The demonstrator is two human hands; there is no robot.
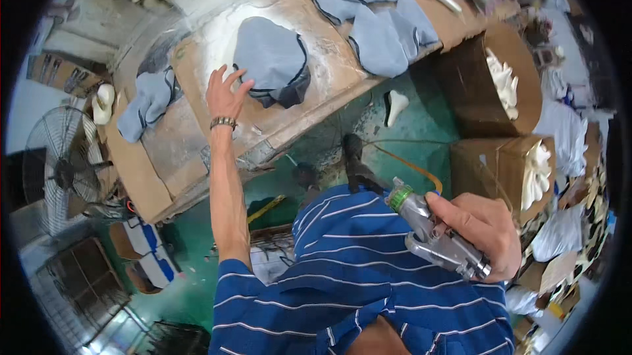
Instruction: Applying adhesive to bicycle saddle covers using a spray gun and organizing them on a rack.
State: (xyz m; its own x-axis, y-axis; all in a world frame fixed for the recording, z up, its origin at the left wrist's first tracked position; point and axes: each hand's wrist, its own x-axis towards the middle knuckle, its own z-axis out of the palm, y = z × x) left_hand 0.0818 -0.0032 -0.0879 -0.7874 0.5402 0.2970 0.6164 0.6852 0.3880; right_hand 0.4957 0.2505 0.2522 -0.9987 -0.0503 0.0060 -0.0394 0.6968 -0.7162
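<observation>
My left hand [227, 97] is stretched over the bench with its fingers spread, at the left edge of a grey fabric piece [268, 52] with black edging. Whether the fingertips touch the cloth I cannot tell. The piece lies on a cardboard sheet [329, 59] dusted with white. Close to my body on the right, my right hand [484, 230] is closed around a metal spray gun [428, 230] with a green ring near its nozzle, which points up and to the left.
More grey fabric pieces [382, 39] lie at the bench's right, and another [146, 101] at its left. White foot-shaped forms fill two cardboard boxes [480, 164] on the right. A fan [64, 171] stands at far left. An orange hose [415, 165] crosses the green floor.
</observation>
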